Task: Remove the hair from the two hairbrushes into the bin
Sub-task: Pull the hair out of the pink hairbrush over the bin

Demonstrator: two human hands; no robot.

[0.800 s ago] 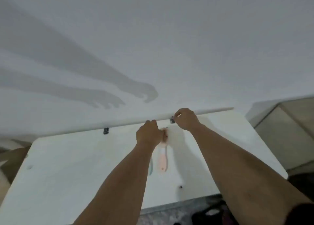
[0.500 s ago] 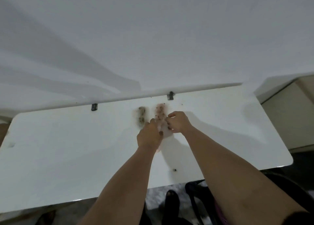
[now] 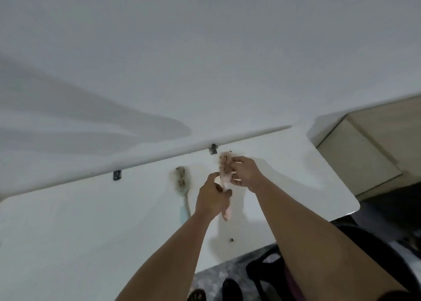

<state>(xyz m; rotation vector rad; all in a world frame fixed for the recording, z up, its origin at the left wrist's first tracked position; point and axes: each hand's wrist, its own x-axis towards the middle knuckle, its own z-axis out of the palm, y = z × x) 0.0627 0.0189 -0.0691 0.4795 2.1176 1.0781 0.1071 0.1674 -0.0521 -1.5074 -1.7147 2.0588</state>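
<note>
A pink hairbrush (image 3: 225, 167) full of reddish-brown hair is lifted above the white table (image 3: 91, 221). My left hand (image 3: 213, 199) is closed around its handle. My right hand (image 3: 245, 172) grips the right side of the brush head, fingers at the bristles. A light blue hairbrush (image 3: 182, 180), also clogged with hair, lies flat on the table just left of my left hand, handle pointing toward me. No bin shows in the head view.
The table stands against a white wall, with two small dark clips (image 3: 213, 149) (image 3: 117, 175) at its far edge. A beige cabinet (image 3: 369, 150) stands to the right. A small dark speck (image 3: 231, 240) lies near the front edge. Dark bags (image 3: 262, 269) lie on the floor below.
The pink hairbrush has come up off the table in both hands. My right hand moved onto its head. The view shifted, and the blue brush now shows in full.
</note>
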